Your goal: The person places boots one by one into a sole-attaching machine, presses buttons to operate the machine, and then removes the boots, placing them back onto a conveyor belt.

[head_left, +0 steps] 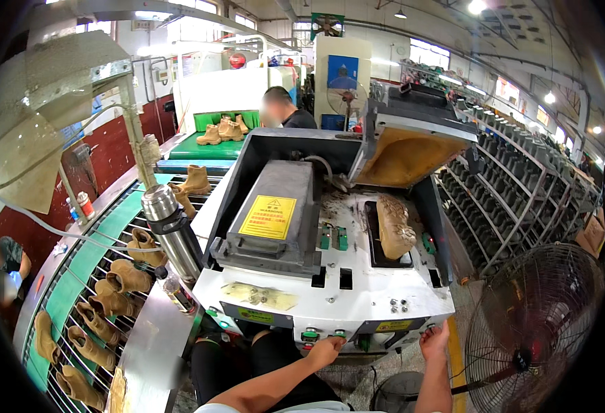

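Tan boot [394, 230], one: placed, lying on the black pad [372, 230] in the right bay of the white press machine [357, 292]; lid [409, 157] above it raised, not lowered. Left-bay cover [301, 191]: down, contents hidden. Left hand [324, 352]: fingers bent at a green push button [340, 334]. Right hand [434, 341]: fingers curled by the panel's right corner. Either grip, whether closed on anything: not discernible. Loose boots [129, 277], several: outside the machine, on a rod rack [75, 282].

Yellow label [268, 217] with triangle sign [274, 203] on grey cover [287, 177], yellow-green labels [255, 316] on dark front panels [283, 321]
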Tool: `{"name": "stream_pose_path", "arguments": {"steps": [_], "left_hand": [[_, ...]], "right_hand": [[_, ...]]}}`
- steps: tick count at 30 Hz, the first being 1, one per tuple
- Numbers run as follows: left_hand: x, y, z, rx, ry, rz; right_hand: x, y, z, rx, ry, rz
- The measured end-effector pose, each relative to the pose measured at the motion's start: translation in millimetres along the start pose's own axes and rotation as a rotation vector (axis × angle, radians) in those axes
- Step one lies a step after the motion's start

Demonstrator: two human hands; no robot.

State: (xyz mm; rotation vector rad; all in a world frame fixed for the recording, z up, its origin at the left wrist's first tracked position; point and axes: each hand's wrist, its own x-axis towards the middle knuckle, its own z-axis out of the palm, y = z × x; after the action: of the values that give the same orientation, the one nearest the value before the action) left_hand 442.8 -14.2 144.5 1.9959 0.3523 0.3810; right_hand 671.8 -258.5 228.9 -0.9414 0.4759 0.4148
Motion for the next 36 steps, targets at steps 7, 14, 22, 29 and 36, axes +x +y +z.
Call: {"name": "stream_pose_path", "arguments": {"steps": [7, 14, 22, 29, 36], "left_hand": [[-42.9, -45.4, -59.9, -0.282, 0.143, -0.220], [-136.3, -128.6, -149.3, -0.831, 0.853, -0.716], [-131.8, -131.1, -164.8, -0.975, 0.748, -0.629], [-147.9, -119.6, -191.2, -1.166, 0.830, -0.611], [-145.5, -129.5, -190.5, -1.210, 0.713, -0.626]], "right_hand": [[123.2, 127.6, -154.0, -2.112, -1.014, -0.573], [-119.1, 238.8, 80.5, -1.727, -1.541, 0.275], [-133.0, 258.0, 340.3, -1.034, -0.957, -1.146], [-137.8, 256.8, 497.7, -1.722, -0.408, -0.873], [-13.6, 219.3, 544.1, -1.484, -0.499, -0.939]]}}
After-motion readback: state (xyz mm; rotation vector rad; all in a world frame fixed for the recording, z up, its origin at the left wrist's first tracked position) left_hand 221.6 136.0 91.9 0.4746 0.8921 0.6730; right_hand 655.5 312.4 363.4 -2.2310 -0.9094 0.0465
